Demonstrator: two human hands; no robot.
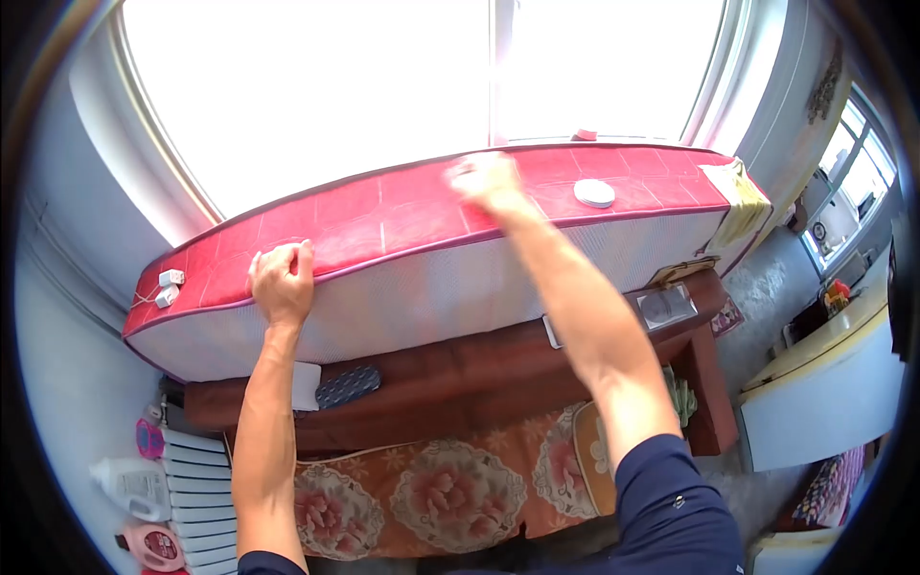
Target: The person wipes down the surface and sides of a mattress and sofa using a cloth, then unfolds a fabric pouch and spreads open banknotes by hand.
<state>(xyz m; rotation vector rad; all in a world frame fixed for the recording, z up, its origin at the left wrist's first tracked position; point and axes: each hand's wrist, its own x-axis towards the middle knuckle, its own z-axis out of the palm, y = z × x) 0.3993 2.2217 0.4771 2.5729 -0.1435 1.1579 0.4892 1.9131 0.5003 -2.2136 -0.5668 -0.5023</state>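
Note:
A long red padded cover (383, 216) with a pale side lies along the window sill. On its left part rests my left hand (282, 280), fingers curled at the front edge; what it grips, if anything, is hidden. My right hand (487, 182) is over the middle of the red top, blurred by motion, so its fingers cannot be made out. To the right of that hand is a round white object (594, 194). White plugs (169, 286) with a cord lie at the cover's left end, and a yellowish cloth (736, 201) drapes over its right end.
Below the cover runs a brown sofa back (441, 369) bearing a dark patterned case (348, 386) and a clear-topped box (667, 307). Floral fabric (460, 494) covers the seat. Bottles (134, 487) stand by a white radiator (199, 498) at left; a pale cabinet (824, 383) is at right.

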